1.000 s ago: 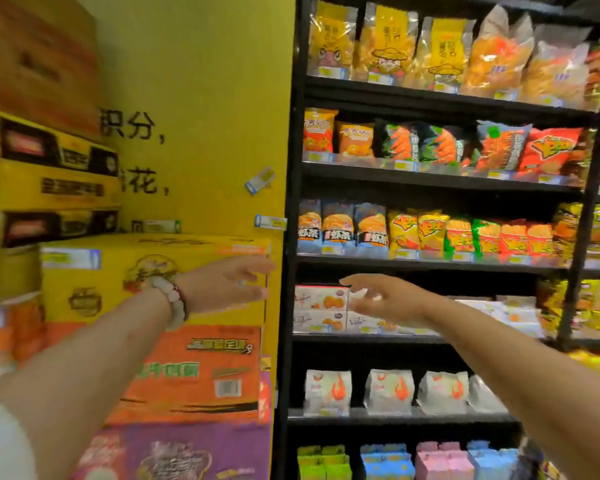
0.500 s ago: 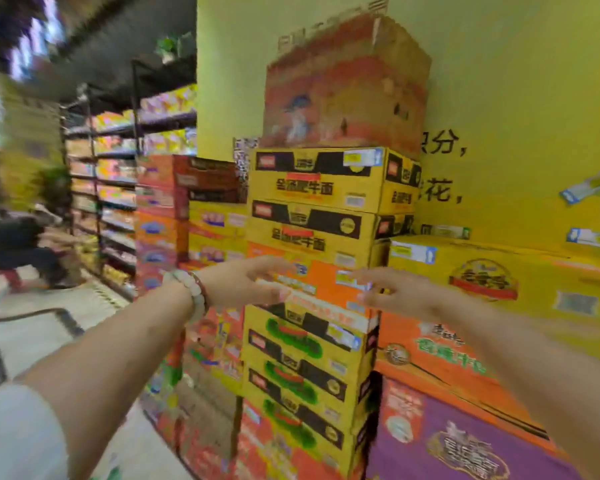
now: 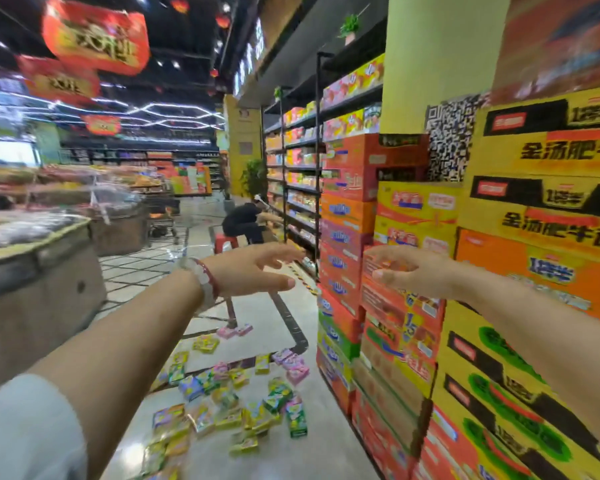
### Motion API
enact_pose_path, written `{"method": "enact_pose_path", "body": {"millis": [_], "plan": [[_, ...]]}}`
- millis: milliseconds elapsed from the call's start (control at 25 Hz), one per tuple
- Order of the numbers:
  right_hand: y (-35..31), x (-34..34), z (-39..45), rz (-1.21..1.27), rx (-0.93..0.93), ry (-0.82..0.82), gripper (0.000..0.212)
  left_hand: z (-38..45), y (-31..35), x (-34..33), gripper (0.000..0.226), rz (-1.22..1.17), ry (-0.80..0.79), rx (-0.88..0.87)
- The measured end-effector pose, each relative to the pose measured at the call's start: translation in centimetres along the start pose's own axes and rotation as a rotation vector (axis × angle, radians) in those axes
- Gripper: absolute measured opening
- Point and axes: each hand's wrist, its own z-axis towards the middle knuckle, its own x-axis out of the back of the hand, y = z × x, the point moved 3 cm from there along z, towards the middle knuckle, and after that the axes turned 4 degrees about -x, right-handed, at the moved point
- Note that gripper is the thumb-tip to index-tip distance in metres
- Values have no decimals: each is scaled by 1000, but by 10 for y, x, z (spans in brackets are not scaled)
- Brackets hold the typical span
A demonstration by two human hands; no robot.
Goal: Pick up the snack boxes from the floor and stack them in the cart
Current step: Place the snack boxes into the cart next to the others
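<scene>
Several small snack boxes (image 3: 236, 396), yellow, green, pink and purple, lie scattered on the tiled floor below my arms. My left hand (image 3: 257, 270) reaches forward at chest height, fingers relaxed and holding nothing, with a bead bracelet on the wrist. My right hand (image 3: 413, 271) is also stretched out and empty, close to the stacked cartons. Both hands are well above the boxes. A wire cart (image 3: 161, 216) stands far down the aisle, blurred.
Tall stacks of cartons (image 3: 413, 306) wall off the right side. A display counter (image 3: 39, 271) fills the left. A person in black (image 3: 246, 220) crouches at the shelves (image 3: 298, 174) further along, beside a red stool (image 3: 224, 242).
My view has swung left from the snack shelves, past the carton stacks, to the open aisle and the floor with the boxes. Both hands stay outstretched and empty.
</scene>
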Motion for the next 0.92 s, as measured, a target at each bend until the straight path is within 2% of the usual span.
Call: {"method": "enact_pose_path", "body": {"millis": [520,720,920], "plan": [[-41,-93,267,-32,336,-246,51,45,-193,24,47,4,177,375],[-64,-170,350,-44,402,-350,53,44,-284,18,51,14,178,501],[-85,-262,434,-32,426,-453,51,45,-403,3,52,-36,104,586]]}}
